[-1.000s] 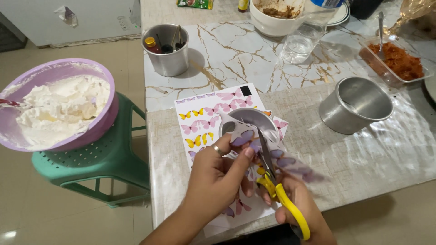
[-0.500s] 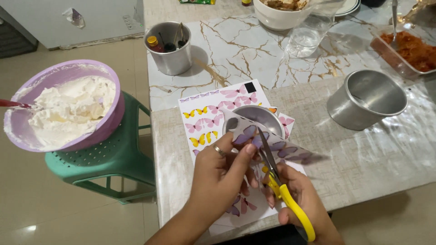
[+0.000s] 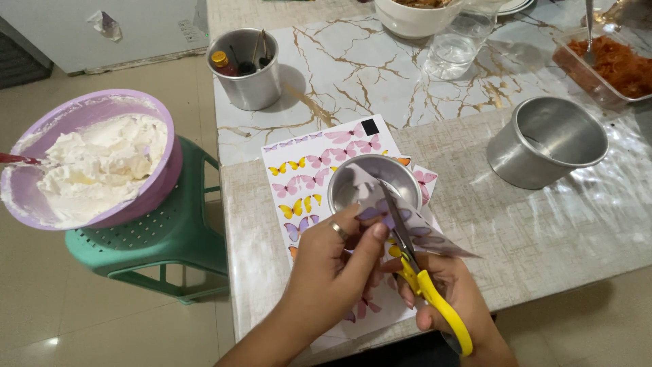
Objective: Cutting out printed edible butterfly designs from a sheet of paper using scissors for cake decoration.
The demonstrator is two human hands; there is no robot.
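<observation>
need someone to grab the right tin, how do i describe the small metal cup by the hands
On the marble-patterned table, find the white sheet of printed butterflies at the near edge. The small round metal cup sits on it, just beyond the yellow-handled scissors. Unlike the larger tilted steel pan, it stands upright.

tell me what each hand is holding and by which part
Right hand holds yellow-handled scissors by the handle loops; left hand pinches the butterfly-print paper strip at its near end.

You hold a strip of butterfly paper [image 3: 407, 228] tilted over the printed butterfly sheet [image 3: 305, 180], its purple shapes facing up, while your yellow-handled scissors [image 3: 421, 278] bite into its near edge.
</observation>
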